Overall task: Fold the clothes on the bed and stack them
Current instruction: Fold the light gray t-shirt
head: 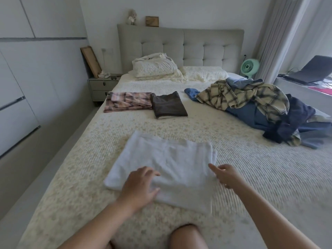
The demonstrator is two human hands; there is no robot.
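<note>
White wardrobe (19, 83) panels fill the left edge of the view, with a grey nightstand (102, 88) at 10 o'clock beside the bed (75, 177). On the cream bedspread, at about 11 o'clock, lies a folded pink plaid garment (125, 102); touching its right edge is a folded brown garment (168, 105), resting on a paler folded piece of which only the edge shows. Pillows (154, 68) sit at 12 o'clock against the padded grey headboard (179, 45).

Centre, near the viewer: a white garment (172, 162), partly folded and flat on the bed. Left hand (139, 186) rests on its near left part, fingers spread and nearly straight, thumb on the cloth, gripping nothing. Right hand (227, 175) is at the garment's right edge, index finger extended toward the cloth, the other fingers loosely bent; it holds nothing. A bare knee (186, 236) shows at 6 o'clock.

At 2 o'clock, well apart from the folded pieces, an unfolded pile (260, 108): a cream plaid shirt (242, 95) on top, blue and navy clothes beneath and around it. Beyond the pile, a green fan (250, 68) stands by the curtain (280, 36), and a laptop (312, 71) sits on the ledge at the right edge.
</note>
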